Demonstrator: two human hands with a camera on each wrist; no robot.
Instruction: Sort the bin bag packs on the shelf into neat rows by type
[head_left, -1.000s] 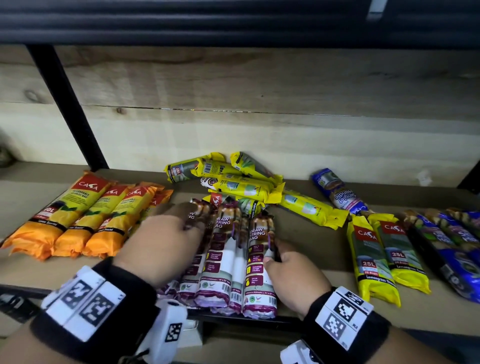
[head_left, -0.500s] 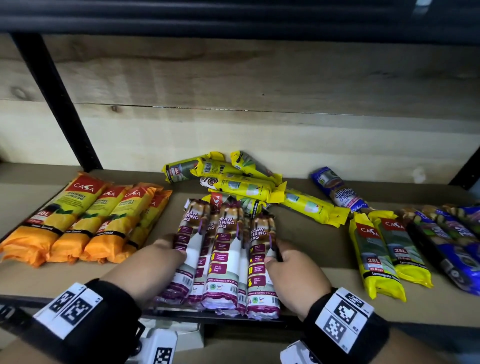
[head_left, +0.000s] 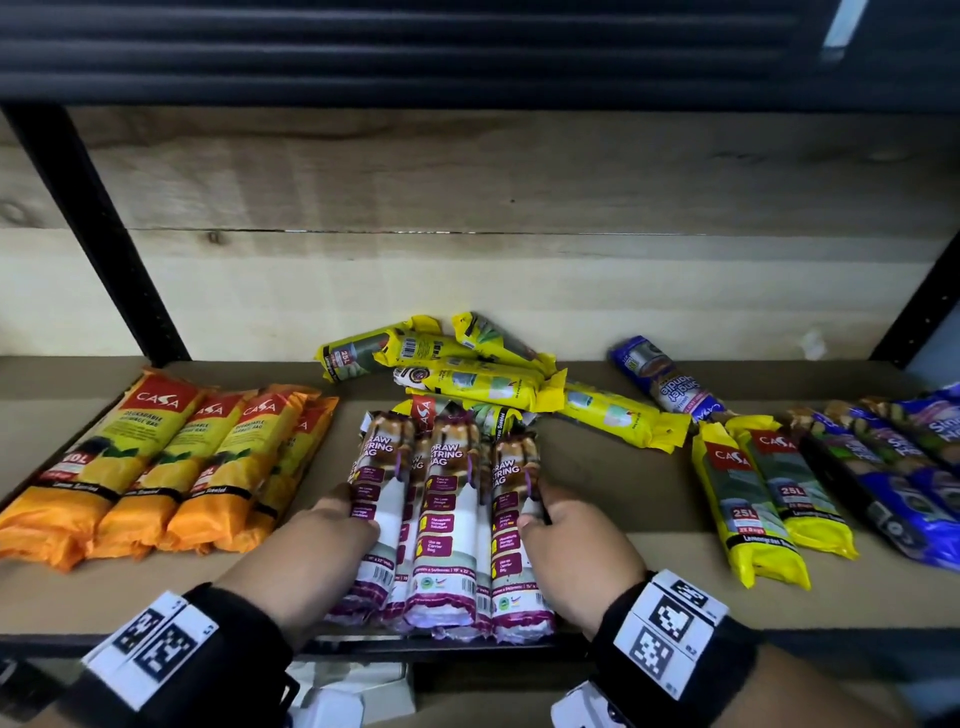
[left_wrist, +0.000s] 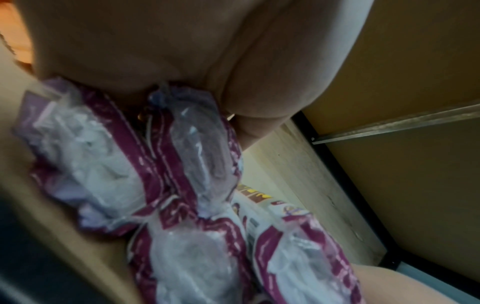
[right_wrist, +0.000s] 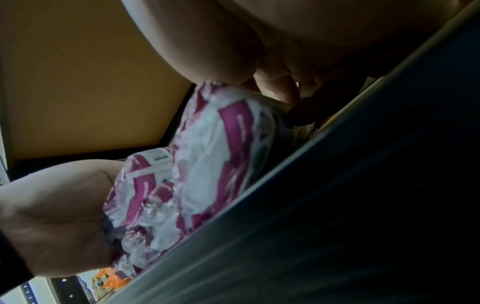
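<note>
Several white-and-purple drawstring bag packs lie side by side at the shelf's front middle, ends toward me. My left hand grips the leftmost pack at its side, thumb on top, fingers hidden under it. My right hand holds the rightmost pack, thumb on its top and fingers curled beside it. The left wrist view shows my palm over the blurred packs. In the right wrist view, curled fingers touch a pack.
Orange packs form a row at left. A loose yellow pile lies behind the purple packs, with one blue pack to its right. Two yellow packs and several blue ones sit at right. A black upright stands back left.
My left hand slid off the top of the purple packs to their left side, uncovering the leftmost pack. My right hand has stayed at the right side.
</note>
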